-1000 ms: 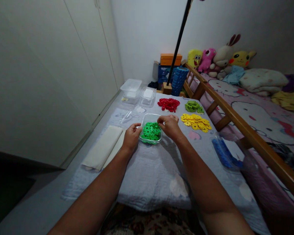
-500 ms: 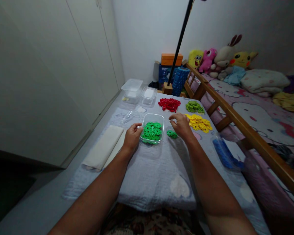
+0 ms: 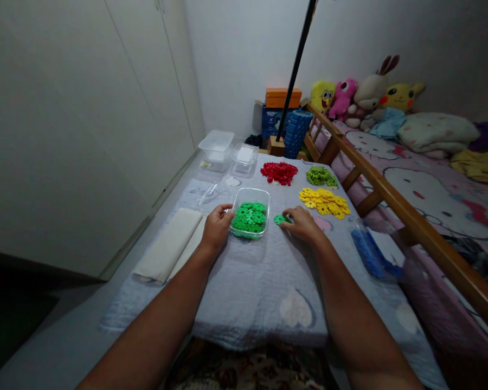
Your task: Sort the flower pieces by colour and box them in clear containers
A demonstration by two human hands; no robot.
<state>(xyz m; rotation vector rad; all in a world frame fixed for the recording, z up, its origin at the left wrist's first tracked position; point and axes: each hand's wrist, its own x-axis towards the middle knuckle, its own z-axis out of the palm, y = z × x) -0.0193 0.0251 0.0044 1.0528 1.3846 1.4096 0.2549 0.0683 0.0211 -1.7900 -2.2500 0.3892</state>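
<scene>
A clear plastic container (image 3: pixel 268 208) stands in the middle of the table, holding a heap of green flower-shaped plastic discs (image 3: pixel 249 216). At its left side, my left hand (image 3: pixel 217 226) is closed on the rim, thumb and fingers pinching it. To the right of the container lies a small cluster of green discs (image 3: pixel 280 219) on the cloth. My right hand (image 3: pixel 303 223) has its thumb and fingertips closed around the edge of that cluster; how many discs are between them is hidden.
Red pieces (image 3: pixel 279 173), yellow discs (image 3: pixel 324 202) and light green pieces (image 3: pixel 321 176) lie in piles toward the back right. A clear box with blue pieces (image 3: pixel 374 252) sits at the right edge. Folded beige cloth (image 3: pixel 171 244) lies left; clear containers (image 3: pixel 217 145) stand behind.
My right hand has come down from above and its fingers have closed on the small green cluster. My left hand stays at the container's rim.
</scene>
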